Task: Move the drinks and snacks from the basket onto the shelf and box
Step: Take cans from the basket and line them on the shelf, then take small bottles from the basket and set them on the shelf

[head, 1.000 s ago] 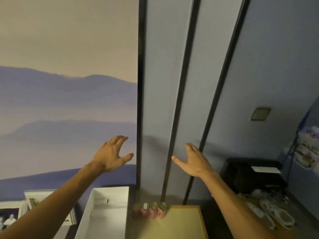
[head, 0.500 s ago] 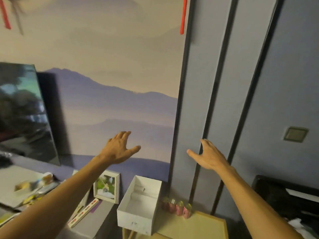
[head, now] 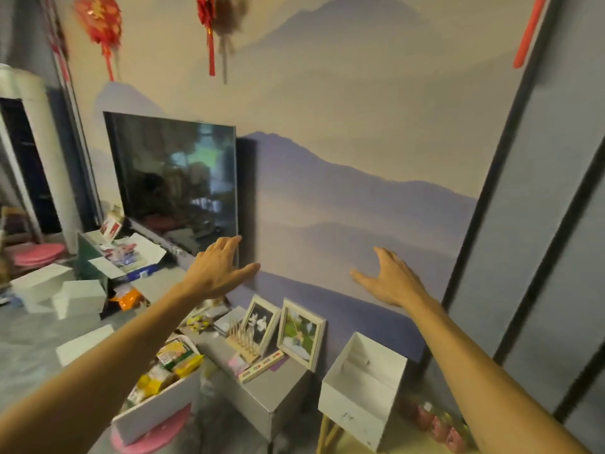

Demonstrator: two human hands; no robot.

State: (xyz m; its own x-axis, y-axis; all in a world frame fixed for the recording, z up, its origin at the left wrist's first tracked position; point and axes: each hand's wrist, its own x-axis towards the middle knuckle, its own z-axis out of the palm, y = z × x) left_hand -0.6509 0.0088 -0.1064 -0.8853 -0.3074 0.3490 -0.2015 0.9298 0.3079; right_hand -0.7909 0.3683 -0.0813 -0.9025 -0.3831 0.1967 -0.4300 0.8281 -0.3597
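Observation:
Both arms reach forward at chest height toward the mural wall. My left hand is spread with straight fingers and holds nothing; it hangs above the snack container. My right hand is likewise spread and holds nothing, above the white box. A white basket full of yellow and green snack packets stands low at the left on a pink stool. An empty white box stands on a wooden table at the lower right. Several pink drink cans line up beside it, partly hidden by my right forearm.
A grey cabinet between basket and box carries two photo frames and small items. A television leans against the wall at left. White boxes and clutter lie on the floor at far left. Red ornaments hang above.
The view has swung left and down: the television, cabinet, snack basket and floor boxes have come into sight. Both hands stay spread and hold nothing, shifted left along the wall.

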